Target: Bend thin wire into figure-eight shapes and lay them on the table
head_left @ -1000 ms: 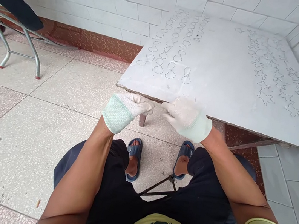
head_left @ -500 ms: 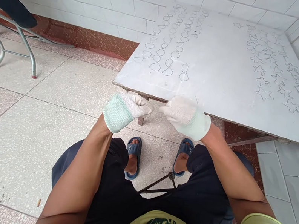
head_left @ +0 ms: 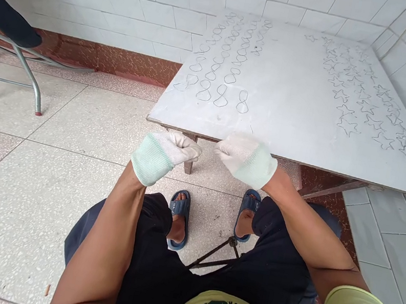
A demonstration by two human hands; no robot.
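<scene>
Thin dark wire [head_left: 251,129]: one length shows just beyond the far side of the white-gloved right hand [head_left: 240,154]. Likely light, springy; fingertip hold near its ends suits. Right hand and white-gloved left hand [head_left: 170,151] curl closed, apart; what they pinch cannot be told.

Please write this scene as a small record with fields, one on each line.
Left hand: in white knitted glove with pale-green cuff, fingers pinched together, contents unclear
Right hand: in matching glove, fingers curled; thin dark strand just beyond
Surface: flat white tabletop
Left side: thin dark figure-eight outlines, in rows
Right side: thin dark star outlines
Below: blue open-toed slippers, worn
</scene>
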